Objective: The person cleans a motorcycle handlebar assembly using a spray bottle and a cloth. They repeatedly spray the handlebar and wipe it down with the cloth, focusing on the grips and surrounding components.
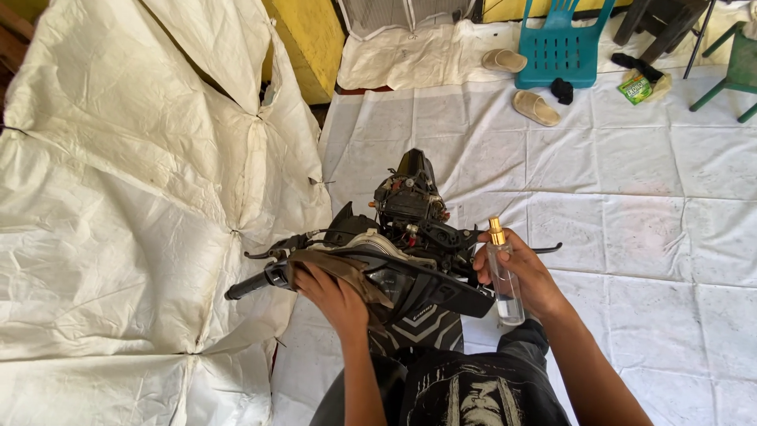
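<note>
I sit on a black scooter (410,205) whose front panels are off, so wiring shows. My left hand (335,296) presses a brown cloth (343,268) onto the dashboard cover (418,288) near the left handlebar grip (248,285). My right hand (524,276) holds a clear spray bottle (505,280) with a gold nozzle upright, just right of the dashboard.
White tarpaulin sheets (631,205) cover the floor and hang at the left (118,181). At the back stand a turquoise plastic chair (561,43), two beige slippers (536,107), a green packet (635,88), a green stool leg (733,75) and a yellow pillar (311,43).
</note>
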